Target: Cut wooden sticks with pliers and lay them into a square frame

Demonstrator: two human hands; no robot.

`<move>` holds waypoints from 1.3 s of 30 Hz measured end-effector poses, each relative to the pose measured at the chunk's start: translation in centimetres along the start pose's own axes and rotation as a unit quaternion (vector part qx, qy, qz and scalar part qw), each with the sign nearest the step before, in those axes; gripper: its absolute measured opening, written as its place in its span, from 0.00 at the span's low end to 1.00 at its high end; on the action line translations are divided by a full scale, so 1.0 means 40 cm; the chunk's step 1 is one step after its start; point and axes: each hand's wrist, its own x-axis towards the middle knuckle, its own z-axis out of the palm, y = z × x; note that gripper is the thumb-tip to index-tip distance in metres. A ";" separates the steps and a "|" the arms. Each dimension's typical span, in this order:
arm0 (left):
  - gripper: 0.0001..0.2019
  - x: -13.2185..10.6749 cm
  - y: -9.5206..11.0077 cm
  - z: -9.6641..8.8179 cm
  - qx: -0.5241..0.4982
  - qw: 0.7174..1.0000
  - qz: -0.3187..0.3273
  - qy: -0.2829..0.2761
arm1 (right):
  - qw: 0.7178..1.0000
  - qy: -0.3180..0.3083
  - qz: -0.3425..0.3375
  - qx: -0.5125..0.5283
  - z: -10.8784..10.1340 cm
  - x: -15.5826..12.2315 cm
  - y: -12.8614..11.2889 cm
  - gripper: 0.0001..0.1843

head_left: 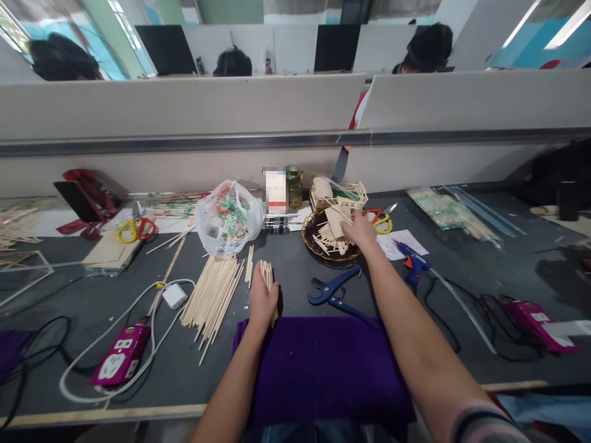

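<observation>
One purple cloth (327,369) lies nearest, with two magenta power strips (120,357) well apart on the dark counter (170,363). Beyond the cloth's far edge sits one blue pair of pliers (332,289). The left grip (263,303) is closed round a small bundle of sticks (266,274), pale, slim, straight and bare, their far ends poking out past the fingers. To its left lies one broad heap of longer sticks (215,289), too many to count. Farther off, the right grip (362,232) is at one dark basket (314,246) of short wooden pieces, fingers by a flat tan piece (336,221); whether they grasp it, I cannot tell. Beyond the heap stands one white plastic bag (229,218).
</observation>
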 end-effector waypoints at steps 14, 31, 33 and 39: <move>0.27 0.003 0.022 0.011 0.257 0.952 0.164 -0.021 | 1.000 0.004 0.000 0.023 0.044 -0.006 -0.041 0.33; 0.17 0.134 0.210 0.098 -0.164 0.978 0.106 -0.078 | 0.951 0.005 -0.066 0.303 0.018 -0.049 -0.018 0.18; 0.16 0.174 0.237 0.131 -0.300 0.946 0.026 -0.117 | 0.891 -0.045 -0.064 0.446 0.006 -0.067 -0.022 0.18; 0.12 0.233 0.298 0.175 -0.525 0.798 -0.202 -0.215 | 0.779 -0.156 -0.014 0.608 -0.024 -0.109 -0.045 0.17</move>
